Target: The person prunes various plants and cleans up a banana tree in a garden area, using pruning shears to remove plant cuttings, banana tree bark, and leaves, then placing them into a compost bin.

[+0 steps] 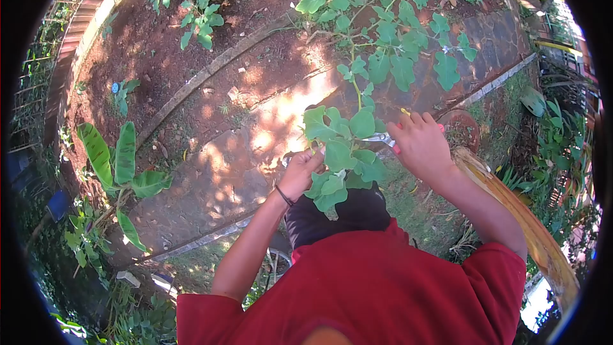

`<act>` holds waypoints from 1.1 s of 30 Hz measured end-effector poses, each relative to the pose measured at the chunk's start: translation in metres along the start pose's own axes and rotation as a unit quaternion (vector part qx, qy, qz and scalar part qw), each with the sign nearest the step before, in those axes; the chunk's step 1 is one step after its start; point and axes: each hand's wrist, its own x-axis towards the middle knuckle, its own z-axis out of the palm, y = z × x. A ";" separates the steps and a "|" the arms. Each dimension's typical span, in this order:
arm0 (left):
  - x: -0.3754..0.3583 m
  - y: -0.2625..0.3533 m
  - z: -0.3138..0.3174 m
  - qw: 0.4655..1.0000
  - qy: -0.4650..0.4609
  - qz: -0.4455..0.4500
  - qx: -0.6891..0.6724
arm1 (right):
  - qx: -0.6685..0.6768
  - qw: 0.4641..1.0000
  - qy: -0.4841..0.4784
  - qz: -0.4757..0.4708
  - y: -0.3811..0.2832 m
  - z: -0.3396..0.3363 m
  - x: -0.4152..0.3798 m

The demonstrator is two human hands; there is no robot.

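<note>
My right hand (pixel 418 145) is wrapped round the red handles of pruning shears (pixel 381 138). Their metal blades point left, in among the leaves of a tall leafy plant (pixel 338 129) with broad, lobed green leaves. On the other side of those leaves, my left hand (pixel 301 171) is closed, its fingertips pinching the plant at a leaf's edge; the exact part held is partly hidden. A dark band circles the left wrist. The plant's stem (pixel 355 83) runs away from me to a wide spread of foliage. Whether the blades touch a stem is hard to tell.
A stone-paved path (pixel 223 169) crosses under the plant, with a concrete edging (pixel 204 75) beside reddish soil. Smaller plants (pixel 202 16) grow in that soil. A young banana plant (pixel 126 160) stands at left. A large dry stalk (pixel 517 223) leans close to my right arm.
</note>
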 end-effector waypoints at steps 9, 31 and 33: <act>-0.004 0.020 0.005 0.999 -0.027 0.017 0.000 | -0.009 0.999 0.010 -0.040 0.003 0.002 0.008; -0.008 0.054 0.015 0.999 0.022 0.024 0.030 | -0.002 0.997 0.075 -0.028 -0.008 0.009 0.021; -0.006 0.050 0.014 0.997 0.031 0.058 0.040 | 0.020 0.995 0.095 -0.026 -0.008 0.009 0.022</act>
